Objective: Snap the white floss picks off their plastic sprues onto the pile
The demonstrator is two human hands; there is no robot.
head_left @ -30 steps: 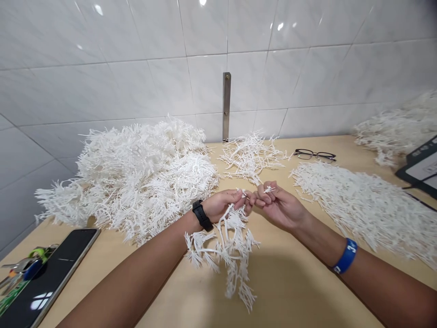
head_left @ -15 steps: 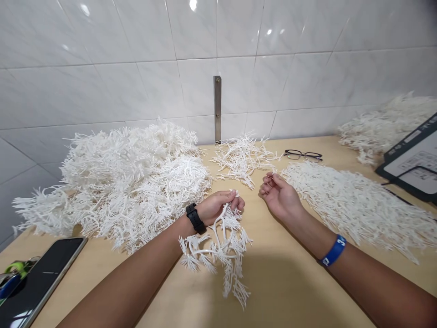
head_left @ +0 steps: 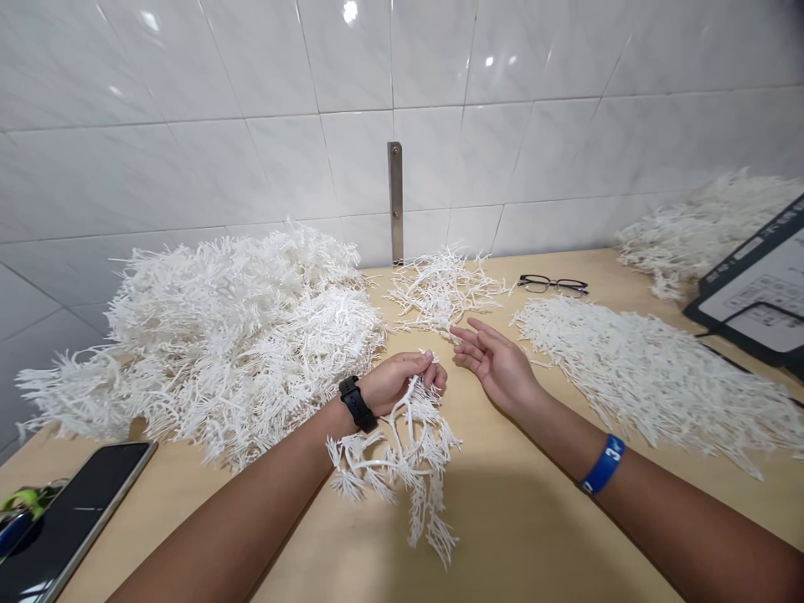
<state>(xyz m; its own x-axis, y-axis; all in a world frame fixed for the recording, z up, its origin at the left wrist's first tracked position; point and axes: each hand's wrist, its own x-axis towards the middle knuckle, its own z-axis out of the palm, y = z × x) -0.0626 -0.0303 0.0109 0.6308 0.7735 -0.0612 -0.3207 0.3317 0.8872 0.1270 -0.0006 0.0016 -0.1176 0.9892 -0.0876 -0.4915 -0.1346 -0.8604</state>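
Pinched in my left hand (head_left: 408, 373) is a white branching plastic sprig (head_left: 408, 452) with feathery tips, hanging down toward the table. To its right, my right hand (head_left: 496, 364) is open, fingers spread and pointing at the left hand, with nothing seen in it. A big heap of similar feathery sprigs (head_left: 251, 343) lies left of my hands. Beyond the hands sits a small pile of bare, thin white branches (head_left: 443, 289). On the right spreads a flat pile of small white pieces (head_left: 634, 368), close to my right hand.
Black-framed glasses (head_left: 553, 286) lie at the back. A phone (head_left: 75, 511) and a green-and-blue keyring item (head_left: 25, 507) rest at the left front. Another white pile (head_left: 709, 222) stands far right, behind a dark-edged panel (head_left: 760, 289). A metal strip (head_left: 395, 201) is fixed to the tiled wall.
My right hand has moved left, nearer the left hand, and its curled fingers have opened out. A small white bit at its fingertips is no longer there. The left hand keeps holding the sprig.
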